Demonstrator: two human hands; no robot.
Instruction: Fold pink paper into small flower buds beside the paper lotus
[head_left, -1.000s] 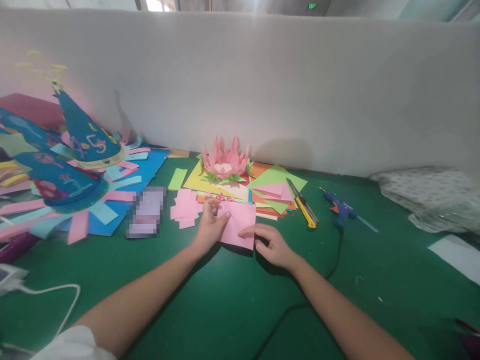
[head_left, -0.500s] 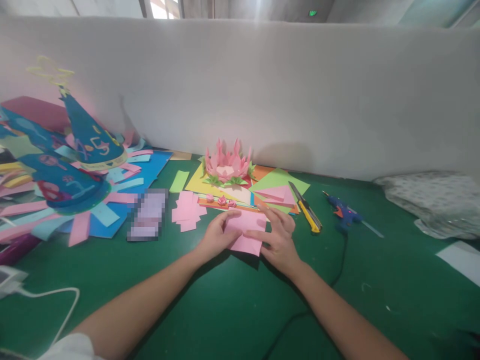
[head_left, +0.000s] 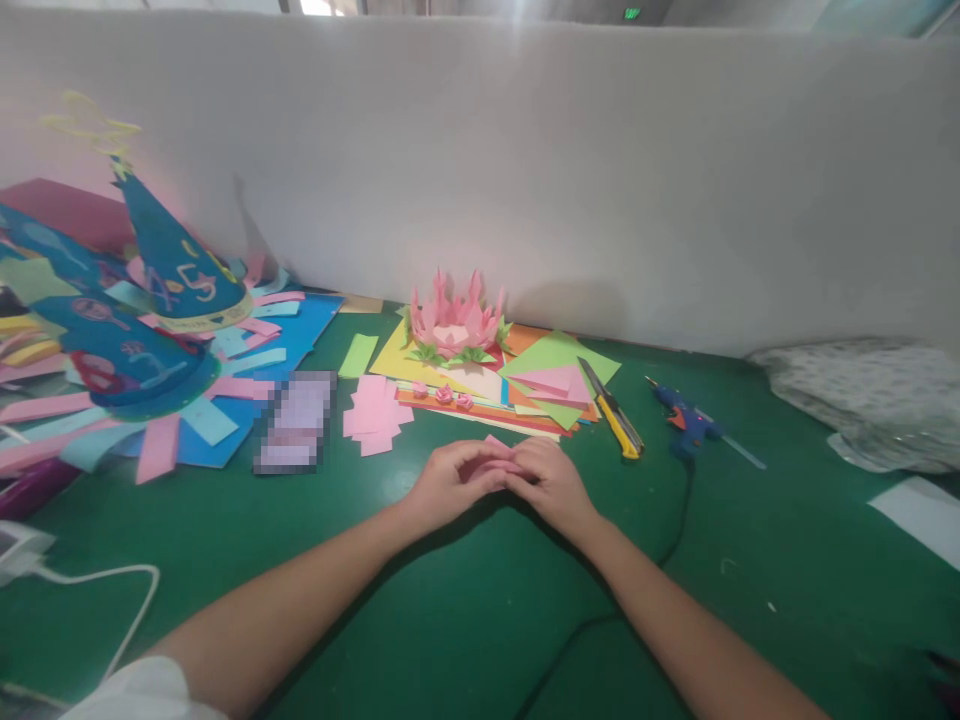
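Note:
Both hands meet around a piece of pink paper (head_left: 487,468), which is mostly hidden by the fingers. My left hand (head_left: 450,483) grips it from the left, thumb below and fingers above. On the other side my right hand (head_left: 551,484) is closed on the same paper, its fingertips touching those of the left. Just beyond lie small pink paper roses (head_left: 444,396) on strips of coloured paper. A pink paper lotus (head_left: 457,322) with green leaves stands farther back. Left of the roses, pink paper pieces (head_left: 373,412) lie in a loose stack.
A yellow utility knife (head_left: 616,425) and a blue glue gun (head_left: 686,418) with a trailing cord lie on the right. Blue paper cone hats (head_left: 176,262) and a blurred-out phone (head_left: 298,422) are on the left. A pale partition (head_left: 637,180) closes off the back.
The pink paper was spread flat between my hands; now it is folded or curled up within them. My hands have drawn together, and the view has tilted slightly down.

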